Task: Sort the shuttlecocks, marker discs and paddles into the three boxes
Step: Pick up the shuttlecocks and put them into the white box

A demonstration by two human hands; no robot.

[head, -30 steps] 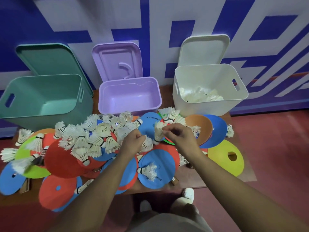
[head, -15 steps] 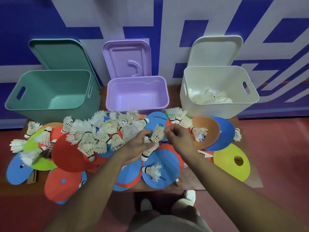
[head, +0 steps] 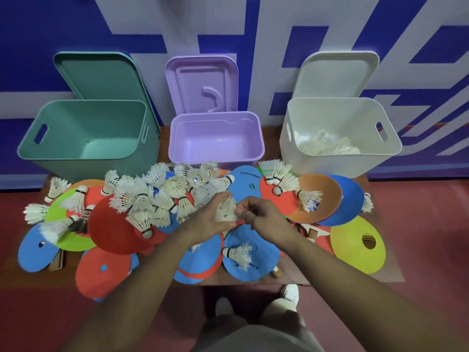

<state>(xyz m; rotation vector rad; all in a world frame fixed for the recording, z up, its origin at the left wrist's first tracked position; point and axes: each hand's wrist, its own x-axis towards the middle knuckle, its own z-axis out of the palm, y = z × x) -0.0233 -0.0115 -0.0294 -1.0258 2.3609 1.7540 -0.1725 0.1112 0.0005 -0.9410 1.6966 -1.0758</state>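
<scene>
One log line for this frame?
phase: gathering | left hand: grips shuttlecock bunch | right hand: pinches it | white box: partly filled

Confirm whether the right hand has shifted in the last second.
Yes. The right hand moved leftward, away from the orange disc, toward the left hand.

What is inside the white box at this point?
A pile of white feather shuttlecocks lies on the floor of the white box. Nothing else shows there. Its near wall hides the front of the floor, so the count is unclear.
</scene>
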